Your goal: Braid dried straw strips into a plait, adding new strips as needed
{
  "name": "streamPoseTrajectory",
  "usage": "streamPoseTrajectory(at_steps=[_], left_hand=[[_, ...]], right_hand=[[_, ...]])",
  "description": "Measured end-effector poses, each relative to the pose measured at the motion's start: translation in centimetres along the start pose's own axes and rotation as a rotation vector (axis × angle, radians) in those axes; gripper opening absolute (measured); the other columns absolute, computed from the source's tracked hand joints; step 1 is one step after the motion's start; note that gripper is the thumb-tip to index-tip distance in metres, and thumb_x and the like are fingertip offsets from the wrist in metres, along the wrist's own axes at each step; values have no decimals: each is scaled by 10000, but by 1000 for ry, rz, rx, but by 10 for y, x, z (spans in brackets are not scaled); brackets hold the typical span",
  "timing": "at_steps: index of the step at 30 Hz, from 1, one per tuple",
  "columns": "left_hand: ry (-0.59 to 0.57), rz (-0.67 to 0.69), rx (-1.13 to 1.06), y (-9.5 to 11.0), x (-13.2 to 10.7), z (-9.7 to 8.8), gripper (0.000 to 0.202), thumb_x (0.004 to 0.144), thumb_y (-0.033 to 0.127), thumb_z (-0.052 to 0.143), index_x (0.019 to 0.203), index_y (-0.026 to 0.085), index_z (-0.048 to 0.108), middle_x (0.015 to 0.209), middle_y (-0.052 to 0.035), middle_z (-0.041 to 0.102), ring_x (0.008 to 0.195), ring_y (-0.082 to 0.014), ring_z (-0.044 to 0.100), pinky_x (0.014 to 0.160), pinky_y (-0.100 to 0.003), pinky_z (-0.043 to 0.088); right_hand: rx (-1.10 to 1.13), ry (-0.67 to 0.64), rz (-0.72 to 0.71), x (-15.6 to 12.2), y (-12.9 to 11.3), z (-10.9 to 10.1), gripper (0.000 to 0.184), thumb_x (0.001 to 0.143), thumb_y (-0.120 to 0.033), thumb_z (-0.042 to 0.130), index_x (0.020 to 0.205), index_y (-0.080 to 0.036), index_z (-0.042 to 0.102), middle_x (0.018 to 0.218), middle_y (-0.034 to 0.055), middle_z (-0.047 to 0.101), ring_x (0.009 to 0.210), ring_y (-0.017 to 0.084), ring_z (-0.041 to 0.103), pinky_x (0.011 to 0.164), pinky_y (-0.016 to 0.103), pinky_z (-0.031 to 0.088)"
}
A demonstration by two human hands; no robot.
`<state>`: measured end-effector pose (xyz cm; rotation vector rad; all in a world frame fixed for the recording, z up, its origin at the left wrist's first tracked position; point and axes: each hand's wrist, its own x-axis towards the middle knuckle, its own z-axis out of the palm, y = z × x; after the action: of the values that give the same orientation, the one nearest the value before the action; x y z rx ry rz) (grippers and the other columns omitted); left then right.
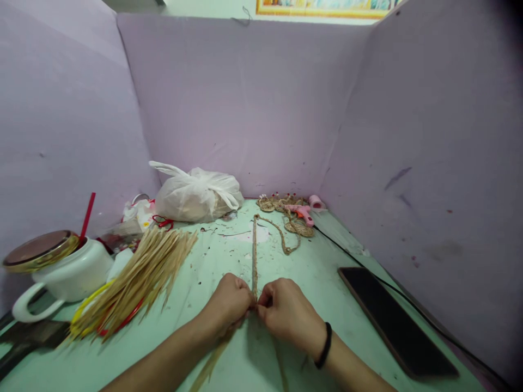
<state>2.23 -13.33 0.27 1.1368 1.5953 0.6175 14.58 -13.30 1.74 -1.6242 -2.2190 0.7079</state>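
A thin tan braid of dried plant fibre runs straight away from me down the middle of the table. At its near end, my left hand is closed in a pinch on the braid. Close beside it, my right hand also pinches the braid's near end, thumb and fingertips together, with a black band on the wrist. Loose flat strands trail toward me from under the hands. At its far end the braid bends at a small peg-like point, and a slack length curves off right. The fingers partly hide the crossing strands.
Left lies a bundle of dried strands beside a white mug with a lid-like round thing on top. Behind are a knotted white plastic bag, a pink glue gun and coiled braid. A dark flat phone-like slab lies right, near a black cord.
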Motion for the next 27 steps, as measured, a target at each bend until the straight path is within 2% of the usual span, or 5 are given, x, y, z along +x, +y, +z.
streamPoseTrajectory(at_steps=[7,12,17,20,27], left_hand=[[-135,37,-129,3,2,-10,122,511,174,475,394,158,442,297,38,372,236,-54,264,265,-193,114],[-205,78,-138,6,4,-19,44,486,168,508,455,143,488,312,63,358,243,-32,217,275,-189,97],[-293,118,-179,8,5,-22,72,504,207,516,475,144,498,330,69,349,261,-28,207,291,-186,97],[-291,116,-186,5,7,-23,52,494,188,512,469,145,497,327,72,328,286,-28,206,311,-181,101],[-276,83,-130,1,8,-21,69,509,145,452,458,147,498,353,62,342,337,-43,248,357,-193,157]], right_hand=[[80,-30,-163,-4,-3,2,205,609,-117,486,602,-162,686,557,33,645,485,101,503,460,201,284],[336,-280,-90,9,13,-20,144,644,-214,554,577,-137,656,515,21,612,456,100,498,430,196,319],[609,-21,212,24,27,-44,153,692,-221,565,576,-124,590,569,35,626,425,60,485,421,171,362],[586,-12,300,36,24,-52,136,691,-180,579,569,-120,579,557,34,617,405,54,476,400,168,359],[313,114,224,132,42,-81,111,634,-168,632,540,-113,608,534,60,617,433,82,499,428,195,384]])
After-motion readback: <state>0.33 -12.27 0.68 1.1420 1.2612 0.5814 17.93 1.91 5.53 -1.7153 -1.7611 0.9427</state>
